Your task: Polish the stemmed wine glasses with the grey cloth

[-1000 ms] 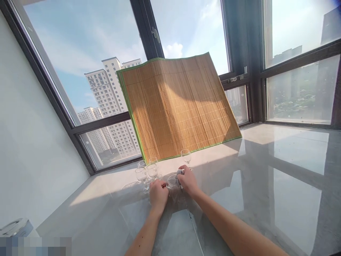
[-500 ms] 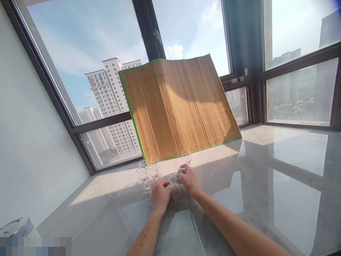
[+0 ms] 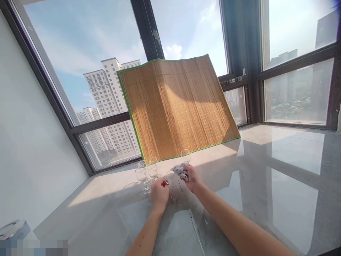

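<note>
My right hand point(image 3: 192, 177) is closed around a bunched grey-white cloth point(image 3: 180, 170) with dark marks. Just left of it, my left hand point(image 3: 160, 191) pinches a stemmed glass whose clear outline is faint against the shiny surface; the cloth is close by its bowl, and I cannot tell if they touch. Several clear stemmed glasses stand upright beyond my left hand, among them a front glass point(image 3: 141, 174) and one behind it point(image 3: 152, 170). A separate glass point(image 3: 185, 155) stands behind the cloth, its lower part hidden by my right hand.
A bamboo mat point(image 3: 178, 106) with green edging leans against the windows behind the glasses. The glossy grey stone surface point(image 3: 239, 206) carries bright reflections and a dark seam. A white object point(image 3: 16, 229) sits at the lower left, beside the white wall point(image 3: 32, 117).
My right hand has shifted slightly right and the cloth now shows more fully, out to the left of the fingers. My left hand stays nearly in place.
</note>
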`<act>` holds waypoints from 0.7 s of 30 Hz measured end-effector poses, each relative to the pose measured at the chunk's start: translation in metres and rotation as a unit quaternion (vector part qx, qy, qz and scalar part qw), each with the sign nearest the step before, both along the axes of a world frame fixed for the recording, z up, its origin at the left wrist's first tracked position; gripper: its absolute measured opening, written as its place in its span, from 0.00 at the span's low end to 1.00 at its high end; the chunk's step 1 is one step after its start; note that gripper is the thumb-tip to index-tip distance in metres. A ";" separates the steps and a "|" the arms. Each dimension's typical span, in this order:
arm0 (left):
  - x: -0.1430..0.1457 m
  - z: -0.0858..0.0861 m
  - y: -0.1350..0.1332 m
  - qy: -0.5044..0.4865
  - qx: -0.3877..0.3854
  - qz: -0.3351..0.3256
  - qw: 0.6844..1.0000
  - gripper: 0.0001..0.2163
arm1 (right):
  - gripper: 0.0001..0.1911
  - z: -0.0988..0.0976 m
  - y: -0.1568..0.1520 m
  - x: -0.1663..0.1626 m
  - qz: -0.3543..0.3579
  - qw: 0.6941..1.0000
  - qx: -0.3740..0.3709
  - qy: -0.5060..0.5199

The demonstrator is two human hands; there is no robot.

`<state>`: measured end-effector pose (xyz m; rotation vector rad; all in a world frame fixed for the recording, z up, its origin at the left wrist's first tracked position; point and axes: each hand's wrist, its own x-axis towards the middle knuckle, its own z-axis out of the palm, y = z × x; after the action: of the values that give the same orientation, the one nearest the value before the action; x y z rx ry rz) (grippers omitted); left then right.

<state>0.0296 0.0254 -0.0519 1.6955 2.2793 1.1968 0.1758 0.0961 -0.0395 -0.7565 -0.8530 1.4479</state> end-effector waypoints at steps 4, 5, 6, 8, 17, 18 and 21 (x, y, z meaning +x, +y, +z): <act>0.002 0.002 0.000 -0.026 0.008 -0.004 1.000 0.12 | 0.13 0.001 -0.002 0.000 -0.022 1.000 -0.011 0.010; 0.003 0.003 0.000 -0.040 0.004 -0.005 0.999 0.12 | 0.15 0.001 -0.004 0.000 -0.042 0.999 -0.008 0.004; 0.003 0.003 0.000 -0.059 0.000 -0.005 0.998 0.11 | 0.17 0.002 -0.006 0.000 -0.071 0.997 0.000 -0.007; 0.003 0.003 0.000 -0.098 0.003 -0.008 0.995 0.09 | 0.21 0.003 -0.010 0.000 -0.132 0.990 0.030 -0.040; 0.020 -0.004 -0.001 -0.129 0.088 -0.109 0.982 0.07 | 0.25 -0.017 -0.017 -0.023 0.002 0.982 0.109 -0.157; 0.021 -0.006 -0.001 -0.135 0.082 -0.114 0.981 0.09 | 0.26 -0.020 -0.016 -0.024 0.000 0.979 0.108 -0.170; 0.022 -0.010 0.000 -0.146 0.066 -0.132 0.978 0.11 | 0.23 -0.026 -0.011 -0.024 -0.025 0.976 0.107 -0.187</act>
<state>0.0517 0.0251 -0.0621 1.6676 1.7805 1.4474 0.1517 0.0850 -0.0660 -0.8931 -1.2477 1.1612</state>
